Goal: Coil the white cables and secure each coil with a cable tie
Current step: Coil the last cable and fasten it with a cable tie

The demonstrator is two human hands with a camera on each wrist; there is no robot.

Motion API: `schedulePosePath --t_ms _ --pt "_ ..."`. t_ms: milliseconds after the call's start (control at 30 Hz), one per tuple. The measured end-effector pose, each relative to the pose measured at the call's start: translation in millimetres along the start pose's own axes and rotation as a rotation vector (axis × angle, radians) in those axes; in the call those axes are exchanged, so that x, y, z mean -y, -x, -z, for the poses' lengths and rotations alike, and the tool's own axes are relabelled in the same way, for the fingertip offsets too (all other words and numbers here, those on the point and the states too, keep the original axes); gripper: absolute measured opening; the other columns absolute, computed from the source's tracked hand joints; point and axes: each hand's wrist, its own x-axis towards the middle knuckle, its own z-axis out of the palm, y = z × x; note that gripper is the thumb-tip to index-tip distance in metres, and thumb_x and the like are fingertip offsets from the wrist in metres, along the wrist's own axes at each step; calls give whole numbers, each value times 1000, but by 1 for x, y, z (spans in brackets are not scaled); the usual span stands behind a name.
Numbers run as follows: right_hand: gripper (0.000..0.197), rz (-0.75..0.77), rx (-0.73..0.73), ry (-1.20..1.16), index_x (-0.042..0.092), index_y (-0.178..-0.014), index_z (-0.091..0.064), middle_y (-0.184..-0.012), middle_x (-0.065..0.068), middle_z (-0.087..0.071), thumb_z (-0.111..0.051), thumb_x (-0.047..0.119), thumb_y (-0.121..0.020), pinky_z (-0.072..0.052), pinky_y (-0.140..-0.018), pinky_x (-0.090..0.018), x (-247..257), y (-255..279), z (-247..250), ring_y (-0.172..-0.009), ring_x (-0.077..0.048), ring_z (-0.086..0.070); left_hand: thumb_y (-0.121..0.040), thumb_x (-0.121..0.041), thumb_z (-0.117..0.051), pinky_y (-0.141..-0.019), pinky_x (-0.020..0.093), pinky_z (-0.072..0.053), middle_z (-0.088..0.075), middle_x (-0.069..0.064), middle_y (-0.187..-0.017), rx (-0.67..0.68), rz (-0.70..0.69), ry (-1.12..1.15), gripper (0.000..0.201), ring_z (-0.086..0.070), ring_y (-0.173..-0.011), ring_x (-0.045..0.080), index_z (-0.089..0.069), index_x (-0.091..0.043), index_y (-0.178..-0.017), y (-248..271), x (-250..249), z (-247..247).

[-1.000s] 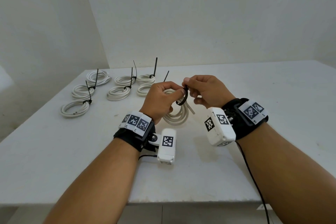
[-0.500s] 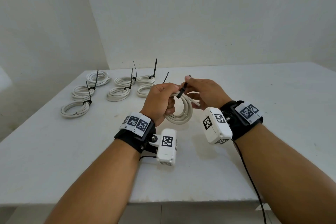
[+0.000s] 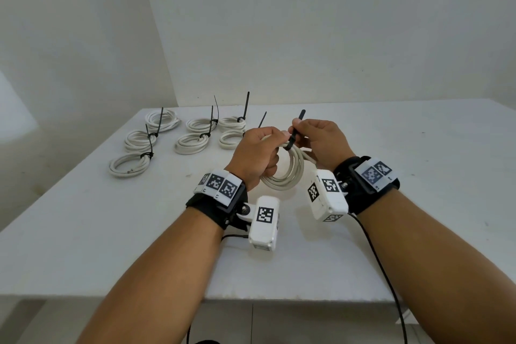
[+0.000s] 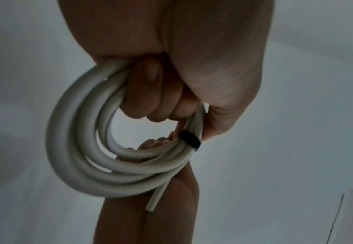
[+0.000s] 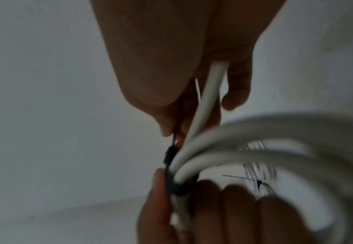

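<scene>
My left hand [image 3: 258, 149] grips a white cable coil [image 3: 290, 173] above the table, fingers curled through its loops [image 4: 83, 151]. A black cable tie [image 3: 293, 135] wraps the coil's top, its band [image 4: 190, 140] snug round the strands. My right hand [image 3: 318, 138] pinches the tie's tail, which sticks up past the fingers [image 3: 301, 114]. In the right wrist view the tie's loop [image 5: 177, 183] circles the bunched cable [image 5: 244, 142], and a loose cable end [image 5: 211, 92] runs up along my right palm.
Several finished white coils with black ties lie at the table's far left, the nearest one [image 3: 129, 165] closest to the left edge. The white table [image 3: 418, 176] meets walls at the back and left. A thin black wire [image 3: 382, 268] trails from my right wrist.
The tie's loop has drawn tight round the coil. My right hand has pulled the tail up and away, so its tip now stands above the fingers. Both hands rose slightly.
</scene>
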Motion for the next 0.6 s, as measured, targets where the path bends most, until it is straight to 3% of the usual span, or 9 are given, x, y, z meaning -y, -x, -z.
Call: schedulePosePath --t_ms 133,200,267,367,433,500,567,600 --pt "34 58 22 96 7 -86 -72 -73 -4 -67 -52 30 -102 -50 -60 -28 6 2 2 -69 -17 -66 -96 -15 -55 -41 17 -16 -24 -6 -43 -174 -90 -20 33 -18 -34 9 -56 -16 -63 2 -15 16" --pt "36 47 32 302 11 -88 -74 -80 -2 -73 -52 36 -101 -51 -68 -31 10 -1 6 -79 -16 -68 -98 -22 -49 -41 18 -16 -28 -7 -41 -300 -88 -1 31 -20 -32 9 -58 -13 -70 3 -20 37" --pt "41 24 85 654 9 -93 -74 -91 -2 -73 -51 42 -100 -50 -78 -33 12 -7 8 -91 -21 -66 -99 -19 -39 -41 20 -21 -38 -7 -43 -393 -114 -159 34 -27 -34 10 -63 -12 -75 5 -22 64" --pt "57 -67 177 1149 -5 -101 -66 -105 -14 -64 -44 48 -101 -45 -91 -40 15 -15 9 -107 -35 -61 -97 -5 -35 -51 26 -38 -49 -6 -67 -388 -153 -640 34 -44 -53 11 -68 -10 -104 8 -27 99" --pt "56 -151 235 1321 -2 -91 -63 -107 -15 -59 -42 50 -102 -42 -89 -36 13 -20 10 -116 -35 -58 -100 -9 -35 -63 28 -44 -54 -4 -79 -366 -135 -768 33 -50 -65 11 -65 -9 -113 9 -29 117" --pt "58 -256 284 1414 2 -110 -64 -123 -14 -59 -44 55 -99 -40 -93 -36 6 -25 11 -124 -33 -54 -101 -17 -34 -72 30 -46 -54 -1 -74 -353 -119 -808 33 -51 -65 15 -63 -11 -113 10 -29 130" --pt "64 -341 312 1451 7 -130 -59 -140 -12 -54 -49 59 -95 -39 -100 -39 1 -25 13 -129 -31 -50 -100 -19 -34 -67 30 -45 -56 0 -71 -325 -55 -882 30 -52 -66 17 -57 -12 -119 10 -26 142" --pt "63 -361 324 1462 9 -128 -59 -141 -11 -54 -51 61 -93 -40 -99 -39 -1 -23 13 -126 -30 -51 -100 -20 -35 -63 29 -41 -59 1 -74 -306 -6 -938 29 -54 -68 17 -53 -12 -122 9 -23 146"
